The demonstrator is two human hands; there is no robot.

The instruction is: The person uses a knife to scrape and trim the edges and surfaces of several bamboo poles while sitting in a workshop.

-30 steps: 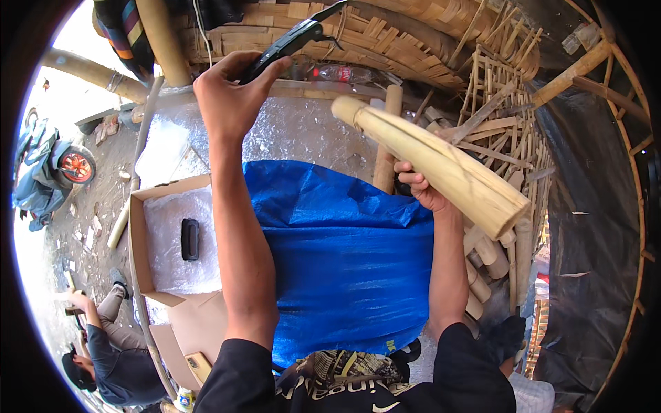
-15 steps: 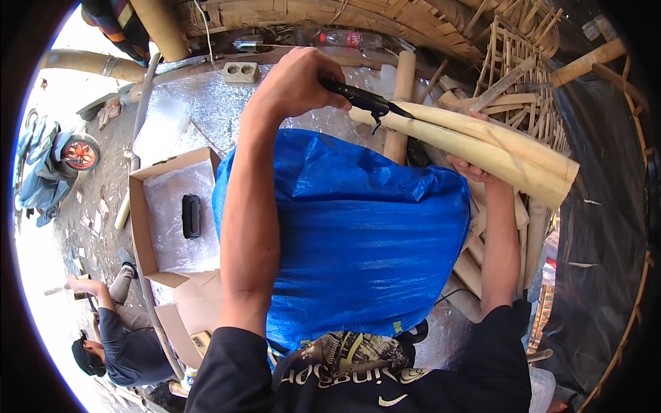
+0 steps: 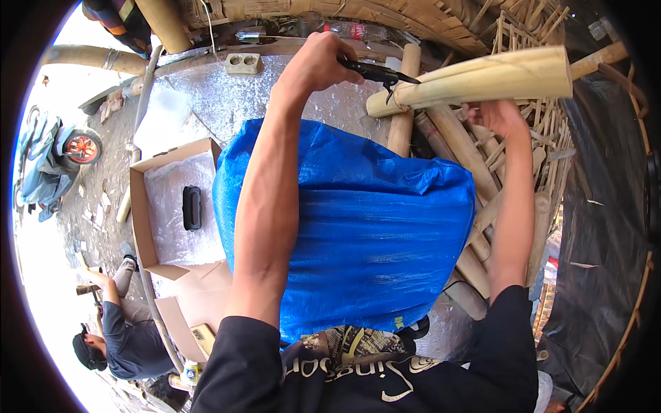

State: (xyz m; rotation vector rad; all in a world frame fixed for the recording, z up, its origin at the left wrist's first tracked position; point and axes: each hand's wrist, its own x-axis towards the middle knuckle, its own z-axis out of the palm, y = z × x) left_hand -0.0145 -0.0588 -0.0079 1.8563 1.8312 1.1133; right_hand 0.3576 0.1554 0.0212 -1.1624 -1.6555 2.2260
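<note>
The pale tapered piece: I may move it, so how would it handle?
The pale tapered piece is probably stiff, its length showing no sag. Rounded sides suggest it may roll, likely curving because one end is wider.

The person wears a black T-shirt [image 3: 451, 389] that fills the bottom centre of the frame, its cloth plain and dark toward the sides. Across the chest runs pale cream lettering [image 3: 354, 367], with a thin curved stroke outlined in the same light tone below it. Nearer the middle of the frame the shirt carries a printed panel [image 3: 361, 341] in muted yellow, grey and black, busy with fine detail. The left sleeve [image 3: 241, 361] and right sleeve [image 3: 506, 344] are short, loose and black, leaving the forearms [image 3: 265, 206] bare to the fingers.
</note>
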